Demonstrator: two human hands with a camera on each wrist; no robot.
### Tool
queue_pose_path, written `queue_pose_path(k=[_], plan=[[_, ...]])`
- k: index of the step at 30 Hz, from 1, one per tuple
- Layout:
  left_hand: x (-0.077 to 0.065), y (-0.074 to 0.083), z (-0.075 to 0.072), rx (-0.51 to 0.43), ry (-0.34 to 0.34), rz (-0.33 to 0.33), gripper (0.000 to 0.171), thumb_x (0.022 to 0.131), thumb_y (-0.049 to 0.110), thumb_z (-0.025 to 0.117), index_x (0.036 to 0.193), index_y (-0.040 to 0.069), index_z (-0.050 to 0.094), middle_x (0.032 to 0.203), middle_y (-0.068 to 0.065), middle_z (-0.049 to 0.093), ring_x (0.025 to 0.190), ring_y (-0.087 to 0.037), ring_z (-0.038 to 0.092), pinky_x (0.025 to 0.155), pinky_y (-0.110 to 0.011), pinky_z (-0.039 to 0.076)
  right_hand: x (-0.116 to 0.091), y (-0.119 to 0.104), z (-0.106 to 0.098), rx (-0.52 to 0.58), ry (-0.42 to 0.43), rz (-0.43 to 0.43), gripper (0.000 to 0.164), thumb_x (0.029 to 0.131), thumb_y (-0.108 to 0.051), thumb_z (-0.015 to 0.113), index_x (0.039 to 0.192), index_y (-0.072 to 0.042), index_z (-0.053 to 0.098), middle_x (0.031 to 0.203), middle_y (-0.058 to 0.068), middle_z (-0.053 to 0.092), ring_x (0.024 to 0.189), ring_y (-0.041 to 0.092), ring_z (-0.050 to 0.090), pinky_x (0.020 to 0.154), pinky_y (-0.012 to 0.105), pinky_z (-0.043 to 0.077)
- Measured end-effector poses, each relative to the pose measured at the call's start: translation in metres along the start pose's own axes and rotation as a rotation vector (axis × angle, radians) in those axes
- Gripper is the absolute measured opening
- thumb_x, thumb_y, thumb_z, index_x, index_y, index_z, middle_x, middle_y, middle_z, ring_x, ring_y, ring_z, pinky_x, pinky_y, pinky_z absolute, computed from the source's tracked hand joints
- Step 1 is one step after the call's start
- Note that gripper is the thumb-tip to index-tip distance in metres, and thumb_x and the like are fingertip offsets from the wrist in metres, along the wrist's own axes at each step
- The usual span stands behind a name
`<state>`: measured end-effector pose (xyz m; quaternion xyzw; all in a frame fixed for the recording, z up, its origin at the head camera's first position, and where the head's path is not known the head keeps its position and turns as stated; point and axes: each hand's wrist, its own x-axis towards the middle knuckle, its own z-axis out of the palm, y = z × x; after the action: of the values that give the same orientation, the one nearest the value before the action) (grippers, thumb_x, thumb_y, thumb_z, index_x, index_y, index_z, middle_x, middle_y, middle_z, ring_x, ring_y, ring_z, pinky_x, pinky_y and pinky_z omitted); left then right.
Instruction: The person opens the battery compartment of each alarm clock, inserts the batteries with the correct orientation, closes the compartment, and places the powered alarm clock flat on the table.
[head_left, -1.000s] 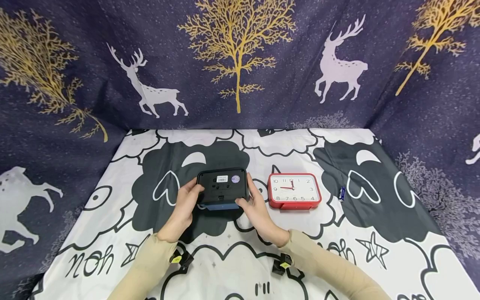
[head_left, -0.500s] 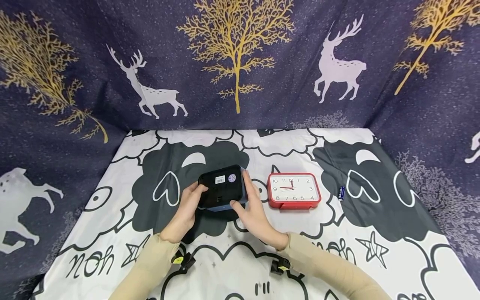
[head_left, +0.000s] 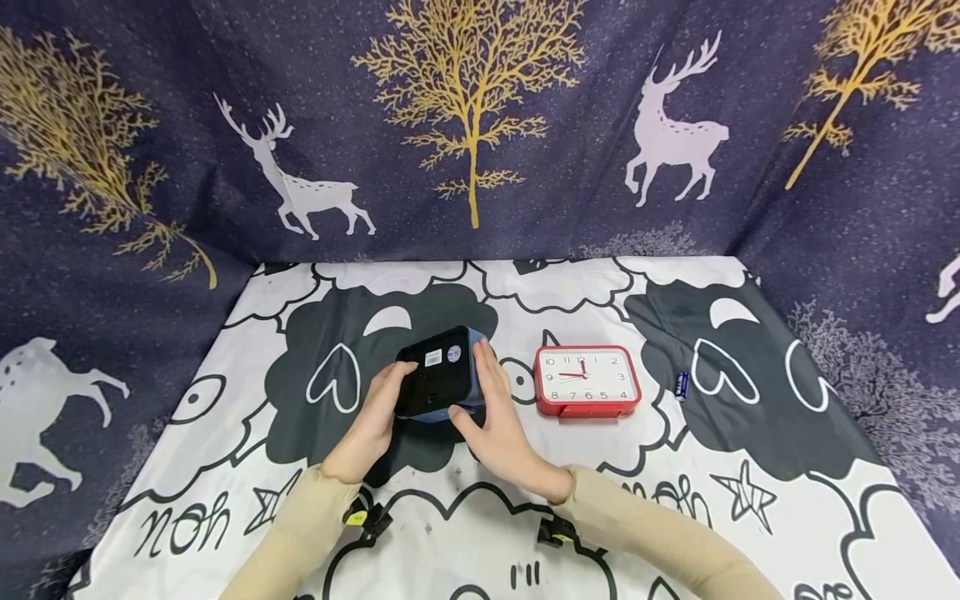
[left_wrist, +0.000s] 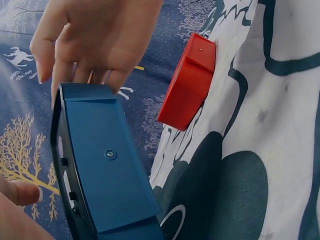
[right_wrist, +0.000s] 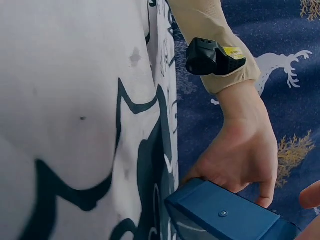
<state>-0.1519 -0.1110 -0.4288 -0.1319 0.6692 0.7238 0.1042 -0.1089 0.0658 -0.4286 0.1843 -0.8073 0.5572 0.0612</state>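
Observation:
A blue alarm clock (head_left: 441, 375) is held up above the table, its black back turned toward me and tilted. White and purple stickers show on that back; the dial is hidden. My left hand (head_left: 375, 408) grips the clock's left side, thumb on the black back. My right hand (head_left: 497, 417) holds the right side with its fingers, the thumb by the lower right corner. The left wrist view shows the clock's blue underside (left_wrist: 107, 155) with a screw, and the right hand (left_wrist: 97, 40) at its end. In the right wrist view the left hand (right_wrist: 240, 150) is behind the clock.
A red alarm clock (head_left: 588, 382) stands to the right of the hands, white dial up. Farther right a small blue battery (head_left: 682, 386) lies on the patterned tablecloth (head_left: 525, 533). Dark cloth with deer and trees hangs behind and at both sides.
The blue clock has turned, its right end swinging up and away so more of its blue right side shows. My right thumb has slid left along the lower edge.

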Motion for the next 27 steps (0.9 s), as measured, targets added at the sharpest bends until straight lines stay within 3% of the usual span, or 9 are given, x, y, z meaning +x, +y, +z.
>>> queue_pose_path(k=[4,8,12,18,23,27], plan=[[-0.001,0.000,0.000,-0.055,-0.037,-0.017,0.037,0.096,0.022,0.045,0.125,-0.002,0.050,0.127,-0.007,0.045,0.123,-0.021,0.037,0.115,-0.037,0.019,0.001,-0.003,0.000,-0.028,-0.008,-0.033,0.081,0.088,-0.010,0.059,0.156,-0.008,0.015,0.164,0.005,0.006,0.151,0.026,0.006,0.116,0.060,0.015],[-0.001,-0.002,-0.001,-0.138,-0.048,-0.036,0.023,0.096,0.023,0.046,0.105,0.007,0.061,0.101,0.004,0.060,0.100,-0.012,0.054,0.103,-0.028,0.032,0.002,-0.007,0.000,-0.033,-0.018,-0.045,0.080,0.088,-0.012,0.058,0.156,-0.010,0.016,0.164,0.003,0.007,0.151,0.021,0.006,0.117,0.059,0.014],[-0.001,-0.004,0.000,-0.217,-0.088,-0.050,0.021,0.097,0.026,0.046,0.090,0.016,0.063,0.080,0.010,0.065,0.079,-0.005,0.060,0.087,-0.020,0.042,0.003,-0.008,0.000,-0.046,-0.023,-0.073,0.079,0.087,-0.012,0.059,0.156,-0.010,0.018,0.164,0.002,0.009,0.151,0.020,0.006,0.117,0.058,0.015],[0.001,-0.007,0.004,-0.274,-0.174,-0.058,0.020,0.099,0.032,0.043,0.099,0.017,0.057,0.090,0.010,0.059,0.083,-0.007,0.055,0.081,-0.020,0.043,0.007,-0.012,-0.002,-0.077,-0.041,-0.137,0.076,0.089,-0.015,0.057,0.155,-0.012,0.020,0.164,0.002,0.012,0.151,0.019,0.008,0.117,0.056,0.017],[0.002,-0.009,0.007,-0.296,-0.227,-0.096,0.029,0.099,0.038,0.042,0.091,0.015,0.058,0.082,0.005,0.055,0.073,-0.010,0.048,0.074,-0.023,0.039,0.011,-0.016,0.000,-0.115,-0.050,-0.211,0.068,0.090,-0.013,0.055,0.153,-0.008,0.028,0.162,0.003,0.020,0.151,0.018,0.013,0.119,0.049,0.018],[0.003,-0.010,0.009,-0.321,-0.261,-0.121,0.038,0.099,0.045,0.037,0.098,0.013,0.058,0.085,0.003,0.055,0.076,-0.011,0.050,0.073,-0.022,0.041,0.011,-0.018,0.004,-0.137,-0.074,-0.266,0.062,0.091,-0.008,0.052,0.150,-0.004,0.033,0.160,0.005,0.025,0.150,0.019,0.016,0.120,0.043,0.019]])
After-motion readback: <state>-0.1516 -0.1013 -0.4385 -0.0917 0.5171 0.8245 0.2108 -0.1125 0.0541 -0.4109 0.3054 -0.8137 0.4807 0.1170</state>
